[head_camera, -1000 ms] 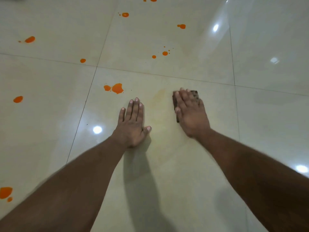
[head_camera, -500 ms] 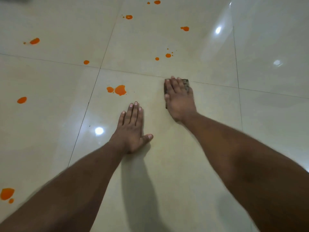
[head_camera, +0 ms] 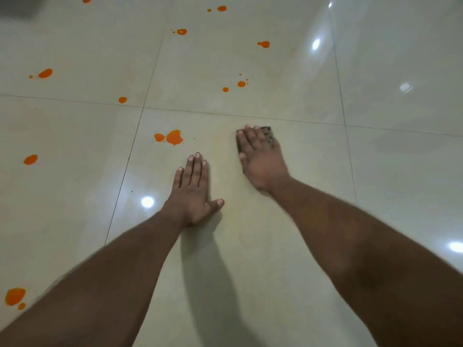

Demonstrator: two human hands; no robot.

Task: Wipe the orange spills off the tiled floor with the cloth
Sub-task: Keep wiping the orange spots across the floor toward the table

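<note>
My right hand [head_camera: 261, 159] lies flat with straight fingers on a small dark cloth [head_camera: 269, 132], pressing it to the cream tiled floor [head_camera: 250, 246]; only the cloth's far edge and left side show. My left hand [head_camera: 194, 191] rests palm down on the tile, fingers straight, holding nothing. The nearest orange spill [head_camera: 172, 137] is a double blot just beyond my left fingertips and left of the cloth. More orange drops [head_camera: 241, 83] lie on the tile ahead, past the grout line.
Several other orange spots dot the floor: far left [head_camera: 30, 159], upper left [head_camera: 45, 73], near the bottom left corner [head_camera: 15, 296] and at the top [head_camera: 263, 44]. Ceiling lights glare off the glossy tiles [head_camera: 147, 202]. A faint yellowish smear surrounds the cloth.
My right hand slid the cloth forward toward the grout line, then drew it back toward me. My left hand stayed planted. The view shifted slightly.
</note>
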